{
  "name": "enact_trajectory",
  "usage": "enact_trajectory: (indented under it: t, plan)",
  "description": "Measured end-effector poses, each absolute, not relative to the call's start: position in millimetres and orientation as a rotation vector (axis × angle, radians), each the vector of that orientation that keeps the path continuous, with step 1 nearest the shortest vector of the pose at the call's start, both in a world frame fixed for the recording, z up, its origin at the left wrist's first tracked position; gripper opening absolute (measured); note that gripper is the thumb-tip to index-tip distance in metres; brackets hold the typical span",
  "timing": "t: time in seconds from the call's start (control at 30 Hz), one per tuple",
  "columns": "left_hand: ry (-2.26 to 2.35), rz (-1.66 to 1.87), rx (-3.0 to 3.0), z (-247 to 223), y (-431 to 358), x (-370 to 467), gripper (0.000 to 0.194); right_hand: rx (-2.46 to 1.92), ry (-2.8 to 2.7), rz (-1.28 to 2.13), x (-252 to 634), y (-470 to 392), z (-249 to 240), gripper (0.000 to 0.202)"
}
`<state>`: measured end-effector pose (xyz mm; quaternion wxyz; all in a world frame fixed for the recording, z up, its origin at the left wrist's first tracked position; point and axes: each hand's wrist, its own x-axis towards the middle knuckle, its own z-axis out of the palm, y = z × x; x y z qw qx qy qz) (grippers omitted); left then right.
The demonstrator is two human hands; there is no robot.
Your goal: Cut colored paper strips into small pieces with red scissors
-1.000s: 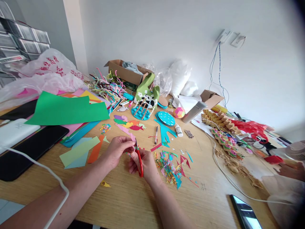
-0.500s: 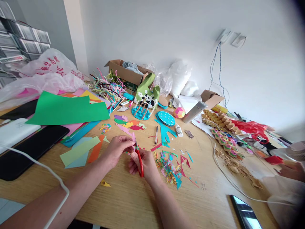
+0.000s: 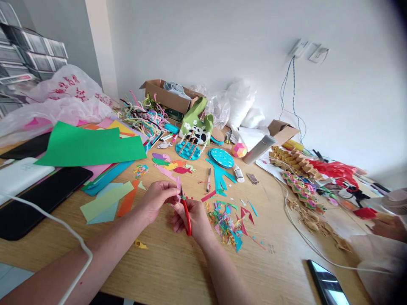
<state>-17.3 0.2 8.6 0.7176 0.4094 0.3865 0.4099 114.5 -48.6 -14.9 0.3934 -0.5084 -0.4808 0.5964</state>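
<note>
**Small snips in pink: let the paper do the turning**

So the left hand [image 3: 160, 197] has thumb and forefinger pinched on some pink paper [image 3: 178, 183], right up by the blades [image 3: 182, 193]. Right hand's [image 3: 192, 218] fingers are wrapped round the red handles of the scissors [image 3: 187, 218], tips pointing away from the body. Can't tell if the blades are parted. The paper's over the table [image 3: 165, 262], left of the scraps [image 3: 227, 224].

My two cents: hold the scissors steady, feed the paper in, short snips over big chops. Pinching close should help stop thin stuff bending, but watch that left thumb, it's awfully near the metal.
</note>
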Motion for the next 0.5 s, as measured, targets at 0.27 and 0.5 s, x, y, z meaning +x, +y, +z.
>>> enact_trajectory:
  t: [0.27,0.5]
  plan:
    - [0.870,0.928,0.884,9.8,1.5,-18.0,0.013,-1.280,-1.231,1.511,115.9,-48.8,-12.4,0.051]
    - [0.881,0.920,0.892,11.4,2.4,-19.1,0.012,-1.305,-1.249,1.523,115.4,-48.6,-10.1,0.052]
